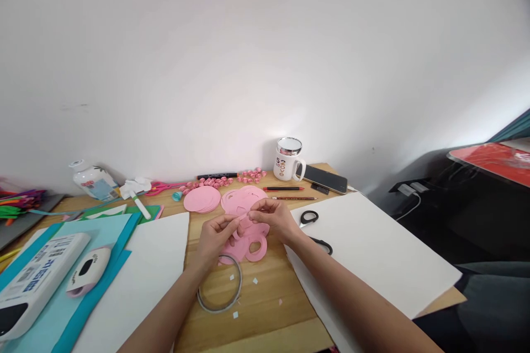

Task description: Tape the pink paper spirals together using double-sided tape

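My left hand (pixel 217 234) and my right hand (pixel 274 216) meet above the wooden table (pixel 269 298), fingertips pinched together on a small pink paper piece (pixel 245 215). Beneath them lie pink paper rings (pixel 253 248) and pink cut-out circles (pixel 202 198). A clear tape ring (pixel 219 292) lies just in front of my left wrist. Small rolled pink paper bits (pixel 213 181) sit in a row near the wall.
White sheets lie at right (pixel 372 248) and left (pixel 153 270). Black scissors (pixel 317 229) rest on the right sheet. A white mug (pixel 286 161), a phone (pixel 325 178), pencils (pixel 290 193), teal paper (pixel 99 231), a punch (pixel 88 270) and a white bottle (pixel 93 179) surround the work area.
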Tool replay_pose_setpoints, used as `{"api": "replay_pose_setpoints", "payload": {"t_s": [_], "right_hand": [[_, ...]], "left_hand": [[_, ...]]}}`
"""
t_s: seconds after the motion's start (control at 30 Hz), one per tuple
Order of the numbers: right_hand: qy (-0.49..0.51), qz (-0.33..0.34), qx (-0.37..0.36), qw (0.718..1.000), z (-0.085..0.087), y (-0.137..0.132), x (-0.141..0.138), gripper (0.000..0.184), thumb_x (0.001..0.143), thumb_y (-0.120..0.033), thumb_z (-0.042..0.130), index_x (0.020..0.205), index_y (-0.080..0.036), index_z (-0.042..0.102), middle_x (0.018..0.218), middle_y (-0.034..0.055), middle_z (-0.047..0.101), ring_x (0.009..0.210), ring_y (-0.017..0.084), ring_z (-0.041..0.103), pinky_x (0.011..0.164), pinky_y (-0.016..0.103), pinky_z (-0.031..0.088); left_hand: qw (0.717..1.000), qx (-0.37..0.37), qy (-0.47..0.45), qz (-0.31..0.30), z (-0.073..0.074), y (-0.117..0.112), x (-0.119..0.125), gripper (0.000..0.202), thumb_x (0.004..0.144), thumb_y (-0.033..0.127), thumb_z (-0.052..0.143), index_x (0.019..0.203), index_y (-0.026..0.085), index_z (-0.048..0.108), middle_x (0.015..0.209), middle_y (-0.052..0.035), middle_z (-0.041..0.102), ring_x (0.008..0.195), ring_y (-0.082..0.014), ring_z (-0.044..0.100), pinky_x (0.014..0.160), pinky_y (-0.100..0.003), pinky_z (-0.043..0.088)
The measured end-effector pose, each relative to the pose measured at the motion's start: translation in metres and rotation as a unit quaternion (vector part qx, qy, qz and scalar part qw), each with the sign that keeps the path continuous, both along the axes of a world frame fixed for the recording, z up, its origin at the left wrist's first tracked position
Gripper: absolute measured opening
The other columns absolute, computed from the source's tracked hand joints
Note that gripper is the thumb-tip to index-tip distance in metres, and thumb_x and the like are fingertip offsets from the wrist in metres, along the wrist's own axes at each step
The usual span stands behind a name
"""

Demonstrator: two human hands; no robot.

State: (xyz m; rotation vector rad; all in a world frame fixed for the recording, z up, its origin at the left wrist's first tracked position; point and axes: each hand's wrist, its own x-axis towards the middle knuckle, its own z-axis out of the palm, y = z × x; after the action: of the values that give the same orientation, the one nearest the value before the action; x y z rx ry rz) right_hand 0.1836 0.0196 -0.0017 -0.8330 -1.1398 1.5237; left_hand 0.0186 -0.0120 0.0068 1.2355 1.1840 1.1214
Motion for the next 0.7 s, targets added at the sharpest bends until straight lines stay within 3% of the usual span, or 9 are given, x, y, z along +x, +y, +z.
{"api": "replay_pose_setpoints", "payload": {"t_s": [0.3,0.57,0.7], "right_hand": [[0.001,0.013,-0.001,1.000,-0.0040,0.0014,-0.0006,0.029,0.059,-0.035,0.073,0.081,-0.017,0.070,0.074,0.0040,0.068,0.070,0.015,0.061,0.074,0.032,0.048],[-0.005,0.004,0.005,1.000,-0.0005,0.0001,0.0002,0.022,0.052,-0.029,0.077,0.066,-0.016,0.066,0.063,-0.0005,0.065,0.057,0.010,0.057,0.060,0.025,0.046],[-0.009,0.002,0.006,1.000,-0.0007,0.0003,-0.0006,0.022,0.053,-0.030,0.077,0.068,-0.017,0.068,0.068,0.0006,0.066,0.062,0.012,0.058,0.065,0.027,0.047]], "left_hand": [[1.000,-0.001,0.003,0.004,0.0004,0.0009,-0.0004,0.024,0.067,0.038,0.065,0.068,0.014,0.064,0.054,-0.0001,0.060,0.044,-0.0086,0.047,0.041,-0.019,0.035],[1.000,0.005,0.008,-0.009,-0.0014,0.0010,-0.0008,0.025,0.069,0.038,0.064,0.064,0.013,0.062,0.056,-0.0011,0.060,0.044,-0.0086,0.047,0.041,-0.018,0.035],[1.000,0.002,0.011,-0.004,-0.0005,0.0010,-0.0006,0.027,0.067,0.040,0.065,0.067,0.013,0.064,0.055,-0.0013,0.060,0.044,-0.0089,0.047,0.040,-0.019,0.036]]}}
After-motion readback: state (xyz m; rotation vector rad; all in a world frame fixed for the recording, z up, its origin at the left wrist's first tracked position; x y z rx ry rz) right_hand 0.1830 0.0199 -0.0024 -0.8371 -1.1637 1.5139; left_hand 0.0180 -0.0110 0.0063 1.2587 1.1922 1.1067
